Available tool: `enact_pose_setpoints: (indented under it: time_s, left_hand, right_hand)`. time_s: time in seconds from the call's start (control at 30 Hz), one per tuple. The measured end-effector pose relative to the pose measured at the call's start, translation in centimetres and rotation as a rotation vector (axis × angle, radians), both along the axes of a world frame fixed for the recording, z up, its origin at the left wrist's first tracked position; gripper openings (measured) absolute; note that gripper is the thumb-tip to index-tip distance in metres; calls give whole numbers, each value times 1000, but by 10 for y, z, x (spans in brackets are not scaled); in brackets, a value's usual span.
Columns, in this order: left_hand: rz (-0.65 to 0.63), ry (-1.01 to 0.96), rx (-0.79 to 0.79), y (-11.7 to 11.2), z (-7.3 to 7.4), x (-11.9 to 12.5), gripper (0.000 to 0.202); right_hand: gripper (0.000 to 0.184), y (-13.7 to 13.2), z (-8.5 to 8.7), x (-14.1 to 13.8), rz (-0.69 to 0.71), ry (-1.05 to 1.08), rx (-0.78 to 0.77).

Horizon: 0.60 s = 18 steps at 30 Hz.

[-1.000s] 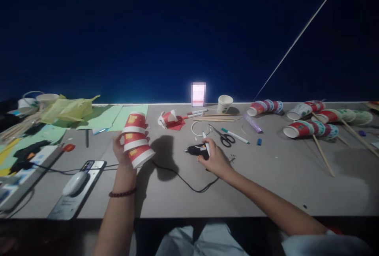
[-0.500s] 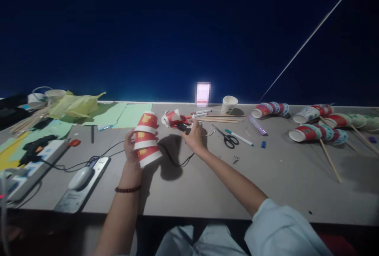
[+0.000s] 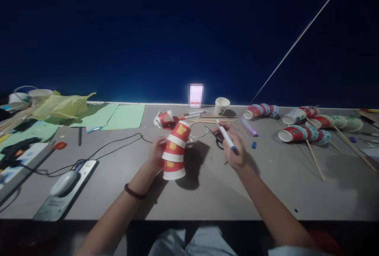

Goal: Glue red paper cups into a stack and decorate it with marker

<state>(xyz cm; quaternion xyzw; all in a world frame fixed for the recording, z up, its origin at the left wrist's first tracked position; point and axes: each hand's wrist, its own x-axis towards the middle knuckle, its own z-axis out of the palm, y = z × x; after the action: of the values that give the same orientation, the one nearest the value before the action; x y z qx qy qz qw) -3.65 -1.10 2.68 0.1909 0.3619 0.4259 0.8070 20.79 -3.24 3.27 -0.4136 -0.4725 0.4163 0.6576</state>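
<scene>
My left hand [image 3: 156, 154] is closed around the side of a short stack of red paper cups [image 3: 174, 149] with white rims and yellow patches. The stack is held tilted above the table, its wide end down. To its right, my right hand [image 3: 237, 149] grips a white marker [image 3: 226, 137] with a blue end, its slim end pointing up and away from me. Partly hidden beneath that hand are black-handled scissors [image 3: 219, 142]. Behind the cup stack lies a small red-and-white cup piece [image 3: 164, 118] with white loops.
Decorated cup stacks [image 3: 303, 133], some on wooden sticks, lie at the right. A white paper cup [image 3: 221, 107] stands at the back near thin sticks and pens. At left are green paper [image 3: 126, 116], a yellow bag [image 3: 60, 106], a power strip [image 3: 25, 161] and a cable.
My right hand has moved right, away from the dark object behind the cups, and now holds a marker. My left hand has brought the cup stack to the right. The view has shifted slightly.
</scene>
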Motion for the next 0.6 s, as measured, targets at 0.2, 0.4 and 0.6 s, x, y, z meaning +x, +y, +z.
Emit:
enact_pose_setpoints:
  time_s: [0.2, 0.4, 0.6]
  left_hand:
    - [-221, -28, -31, -4, -14, 61, 37]
    - [-290, -58, 26, -6, -33, 60, 43]
    - [-254, -55, 153, -8, -31, 47, 63]
  right_hand:
    - [12, -18, -5, 7, -175, 52, 94]
    - [14, -27, -18, -5, -167, -51, 45]
    - [8, -38, -15, -12, -122, -110, 113]
